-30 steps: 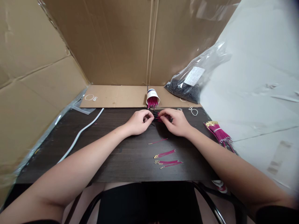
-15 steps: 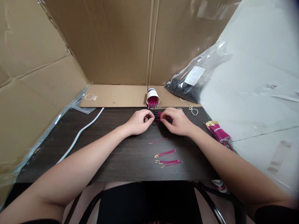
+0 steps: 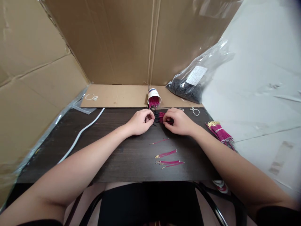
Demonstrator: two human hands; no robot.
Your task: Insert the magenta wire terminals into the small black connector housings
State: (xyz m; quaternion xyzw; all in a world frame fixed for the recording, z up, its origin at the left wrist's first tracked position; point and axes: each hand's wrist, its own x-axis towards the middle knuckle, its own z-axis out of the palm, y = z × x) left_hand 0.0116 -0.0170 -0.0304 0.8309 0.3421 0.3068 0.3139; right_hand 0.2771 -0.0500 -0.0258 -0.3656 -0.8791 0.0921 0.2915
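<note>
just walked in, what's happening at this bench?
A person sits at a dark table walled in by cardboard, working a small bunch of magenta wires between both hands. The left hand pinches one end and the right hand grips the other. Just behind them a tipped paper cup holds more wires. A few loose wires lie nearer the person, a tied bundle sits at the right edge, and a plastic bag of black parts rests at the back.
</note>
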